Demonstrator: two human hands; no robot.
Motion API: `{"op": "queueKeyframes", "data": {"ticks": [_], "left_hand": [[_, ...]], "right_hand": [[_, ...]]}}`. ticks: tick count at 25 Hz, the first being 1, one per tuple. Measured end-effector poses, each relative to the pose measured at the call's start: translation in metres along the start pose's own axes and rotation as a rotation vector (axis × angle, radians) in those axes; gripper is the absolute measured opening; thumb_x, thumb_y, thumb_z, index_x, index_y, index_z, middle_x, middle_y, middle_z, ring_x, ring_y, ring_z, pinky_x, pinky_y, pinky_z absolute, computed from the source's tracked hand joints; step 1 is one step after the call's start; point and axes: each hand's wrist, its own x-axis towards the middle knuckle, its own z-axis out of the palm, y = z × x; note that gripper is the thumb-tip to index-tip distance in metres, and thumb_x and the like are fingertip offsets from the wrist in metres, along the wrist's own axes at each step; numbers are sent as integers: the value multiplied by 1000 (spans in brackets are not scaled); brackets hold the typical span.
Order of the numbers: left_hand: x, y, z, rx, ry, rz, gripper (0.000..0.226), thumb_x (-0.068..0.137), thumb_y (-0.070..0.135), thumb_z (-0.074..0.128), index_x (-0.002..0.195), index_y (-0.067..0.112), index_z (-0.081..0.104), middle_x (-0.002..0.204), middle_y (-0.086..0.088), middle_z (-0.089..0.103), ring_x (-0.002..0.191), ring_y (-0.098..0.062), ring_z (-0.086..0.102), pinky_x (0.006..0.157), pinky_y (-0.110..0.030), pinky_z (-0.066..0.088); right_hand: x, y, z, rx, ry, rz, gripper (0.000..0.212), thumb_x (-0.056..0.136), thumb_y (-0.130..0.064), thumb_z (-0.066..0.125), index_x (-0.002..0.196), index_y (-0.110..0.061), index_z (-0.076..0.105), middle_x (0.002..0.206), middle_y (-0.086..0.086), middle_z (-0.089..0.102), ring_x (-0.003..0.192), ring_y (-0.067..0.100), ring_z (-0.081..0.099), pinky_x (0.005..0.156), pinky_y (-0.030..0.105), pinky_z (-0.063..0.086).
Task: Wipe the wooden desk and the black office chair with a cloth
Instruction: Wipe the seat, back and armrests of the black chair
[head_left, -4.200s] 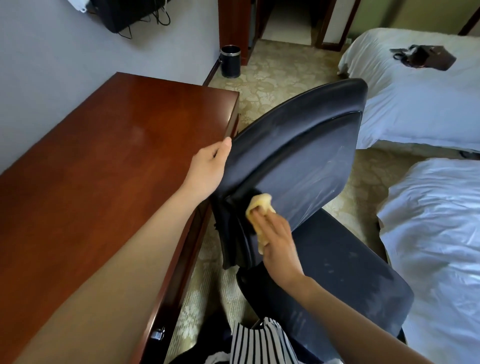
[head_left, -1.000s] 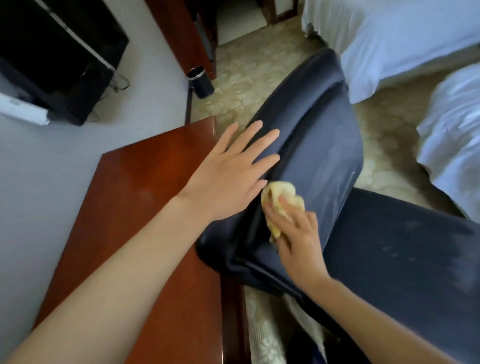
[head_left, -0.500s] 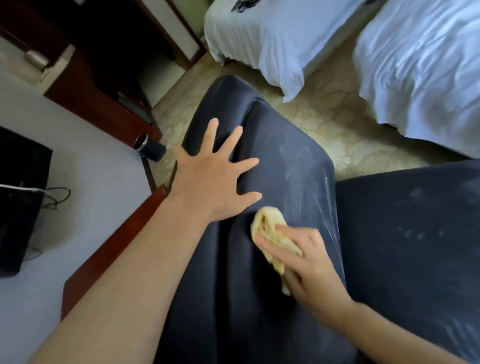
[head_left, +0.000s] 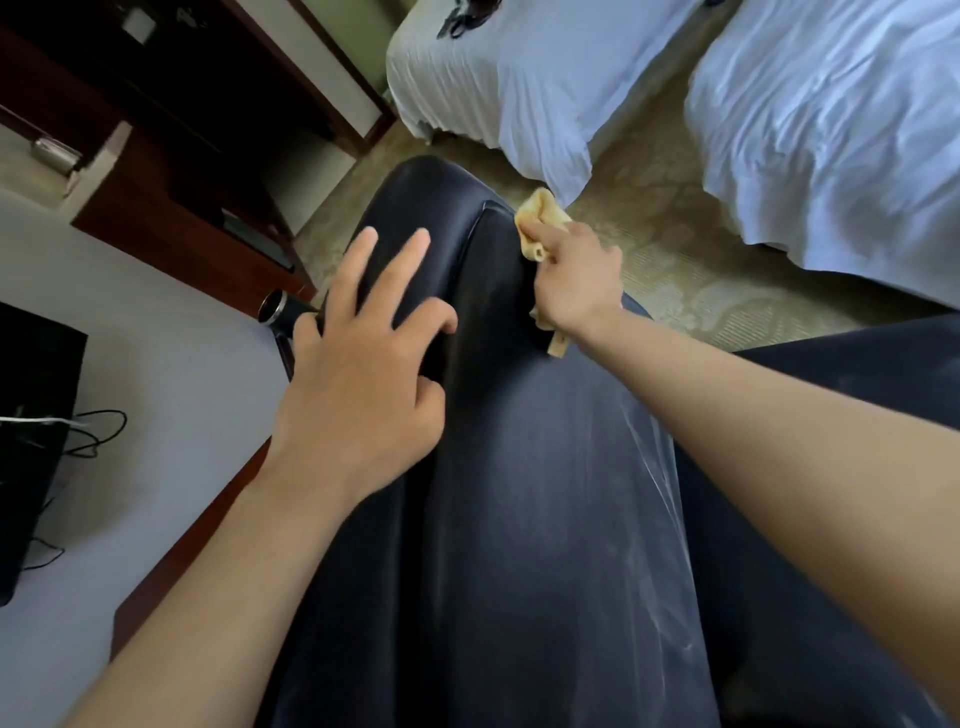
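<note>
You are on the chair step of the job: your right hand (head_left: 576, 280) bunches the yellow cloth (head_left: 540, 218) in curled fingers and presses it to the far right corner of the black office chair (head_left: 519, 493), just below the top edge of the backrest. Your left hand (head_left: 358, 384) rests on the left side of the backrest with fingers spread and gripping nothing, apparently bracing it.

The backrest runs lengthwise from near you to far, its rounded top pointing away toward the white beds (head_left: 493, 93) and the patterned carpet (head_left: 675, 270). The seat (head_left: 831, 467) lies to the right, under your right forearm.

Pale streaks (head_left: 654, 467) show along the backrest's right edge, and faint marks dot the seat, so the chair looks only partly done. The next move likely calls for drawing the cloth back toward you down that right edge, with your left hand holding the backrest firm, then crossing to the seat.

Of the wooden desk (head_left: 208, 519), only a narrow strip shows at the left, beneath your left forearm; whether it is clean cannot be told.
</note>
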Motion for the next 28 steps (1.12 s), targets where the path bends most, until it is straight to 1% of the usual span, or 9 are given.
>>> {"op": "queueKeyframes", "data": {"ticks": [5,8,11,14,16,20,22,24,28], "left_hand": [[-3,3,-2,-62,31,-16,22,70,10,55,91,17,55,149,-3,37,143,-23,9,94,-67,34],[-3,1,-2,4,-1,-29,34,71,20,44,103,19,56,148,-3,36,144,-23,10,97,-65,34],[-1,-1,-1,101,-39,-5,53,71,27,31,121,20,51,146,-1,37,144,-24,13,92,-62,39],[1,1,-1,134,-60,7,55,70,28,29,122,18,46,135,-3,46,141,-29,24,86,-62,43],[1,3,-3,163,-90,-4,60,69,29,29,125,19,48,143,-4,43,141,-30,26,86,-63,42],[5,0,-3,238,-154,44,64,73,31,29,131,26,56,148,1,41,140,-30,29,87,-66,41],[6,-2,-2,258,-160,70,64,73,31,29,132,29,56,147,2,42,140,-31,30,87,-66,40],[8,-2,0,256,-158,72,64,74,31,30,133,30,55,146,3,43,140,-31,30,88,-67,40],[16,0,0,280,-153,76,64,75,32,27,133,30,54,144,3,46,140,-32,29,88,-68,39]], "right_hand": [[-6,-39,-10,-199,-66,-304,48,90,-10,41,131,-30,52,143,2,36,116,34,32,94,41,33],[-33,-38,-11,-284,-61,-448,49,88,-10,43,134,-27,48,139,4,37,111,32,34,89,40,36],[-79,-19,-10,-186,-120,-624,53,85,-11,35,133,-29,49,136,0,44,105,28,41,85,37,37],[-131,15,-10,21,-167,-656,54,83,-13,35,131,-28,55,133,-8,53,95,23,47,80,37,46],[-162,41,-5,39,-122,-680,50,82,-13,41,127,-29,58,131,-13,54,103,17,45,84,36,51],[-165,70,-6,-76,-114,-812,51,84,-22,49,133,-34,45,140,-15,42,120,14,40,97,34,46],[-142,66,-6,-17,-115,-761,52,86,-19,46,137,-30,46,140,-9,46,113,14,42,97,30,40],[-114,54,-3,44,-74,-626,50,92,-15,42,142,-25,40,138,-7,45,105,15,43,91,27,34],[-50,44,5,-17,0,-387,48,101,-18,35,147,-28,26,144,-3,39,108,26,45,97,42,34]]}}
